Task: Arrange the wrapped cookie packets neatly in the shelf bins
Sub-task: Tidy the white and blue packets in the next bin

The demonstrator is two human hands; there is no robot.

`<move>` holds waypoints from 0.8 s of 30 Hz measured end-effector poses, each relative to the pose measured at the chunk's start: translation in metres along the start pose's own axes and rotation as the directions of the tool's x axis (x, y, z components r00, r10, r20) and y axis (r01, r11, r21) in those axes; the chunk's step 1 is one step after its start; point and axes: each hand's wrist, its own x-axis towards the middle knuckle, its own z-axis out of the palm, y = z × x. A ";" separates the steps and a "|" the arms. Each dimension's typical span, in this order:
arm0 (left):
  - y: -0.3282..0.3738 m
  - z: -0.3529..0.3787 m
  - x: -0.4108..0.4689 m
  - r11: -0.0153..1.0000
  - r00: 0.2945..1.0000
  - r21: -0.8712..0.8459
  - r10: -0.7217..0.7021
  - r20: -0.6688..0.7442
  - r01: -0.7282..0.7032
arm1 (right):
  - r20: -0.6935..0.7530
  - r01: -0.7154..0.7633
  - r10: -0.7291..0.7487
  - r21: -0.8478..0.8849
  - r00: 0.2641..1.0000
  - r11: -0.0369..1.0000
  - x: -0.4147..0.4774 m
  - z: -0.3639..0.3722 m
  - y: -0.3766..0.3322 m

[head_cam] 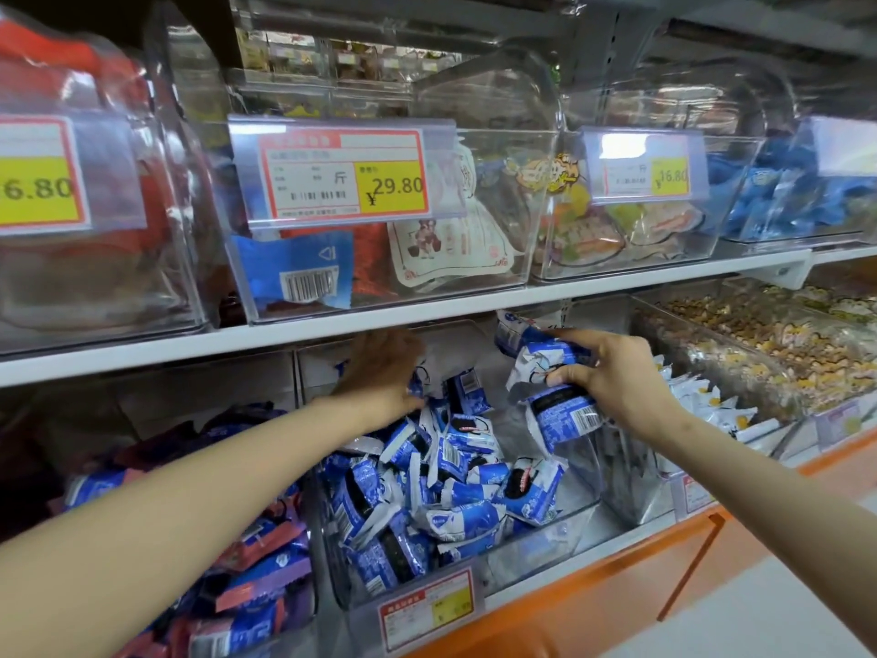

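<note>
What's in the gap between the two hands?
Blue-and-white cookie packets, piled in the clear bin. The head view shows them between the left hand and the right hand, which grips a bunch of packets itself.

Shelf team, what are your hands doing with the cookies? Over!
Left hand on blue packets, back of bin, grip hidden. Right hand holds a bunch above it. Upper shelf close overhead.

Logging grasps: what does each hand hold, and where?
Right hand grips blue packets around their middles. Left hand touches the pile in the bin; grip hidden.
</note>
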 end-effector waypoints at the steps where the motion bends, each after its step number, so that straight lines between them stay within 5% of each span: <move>1: 0.005 0.004 0.005 0.996 0.994 -0.008 0.094 0.051 -0.093 | -0.011 -0.017 0.018 0.018 1.000 1.000 -0.001 -0.001 0.001; 6: 0.034 0.032 0.040 0.939 0.900 0.009 0.327 0.288 -0.344 | -0.040 -0.102 0.108 0.123 0.993 0.987 -0.007 -0.006 0.004; 17: 0.032 0.059 0.061 0.877 0.865 0.273 0.254 0.433 -0.394 | -0.098 -0.138 0.159 0.190 0.982 0.972 -0.018 0.005 0.018; 21: 0.014 0.048 0.058 0.895 0.861 0.220 0.267 0.433 -0.388 | -0.093 -0.161 0.179 0.175 0.979 0.971 -0.019 0.009 0.024; 24: -0.004 0.037 0.057 0.957 0.875 0.013 0.258 0.409 -0.288 | -0.078 -0.182 0.202 0.211 0.976 0.960 -0.019 0.009 0.024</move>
